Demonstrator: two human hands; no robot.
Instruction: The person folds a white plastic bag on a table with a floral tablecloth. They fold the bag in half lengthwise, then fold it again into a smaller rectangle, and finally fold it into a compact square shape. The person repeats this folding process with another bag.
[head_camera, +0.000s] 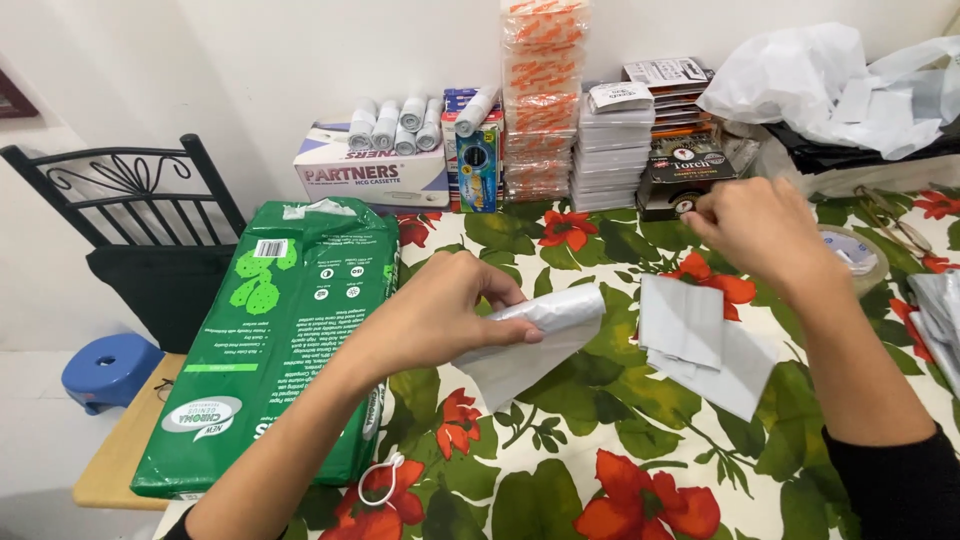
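Note:
My left hand (450, 315) holds a rolled grey plastic bag (545, 325) above the flowered tablecloth (600, 470); its loose end hangs down toward the table. Raised near the stacks at the back, my right hand (755, 225) has its fingers pinched together, and I cannot see anything in them. Below it lie folded grey plastic bags (700, 335) flat on the cloth.
A large green pack (270, 340) lies at the left. Along the wall stand a white box (370, 170) topped with paper rolls (395, 122), stacks of packets (540, 100), and crumpled white bags (820, 85). A tape roll (855, 255) sits right. A black chair (130, 215) and blue stool (105, 368) stand left.

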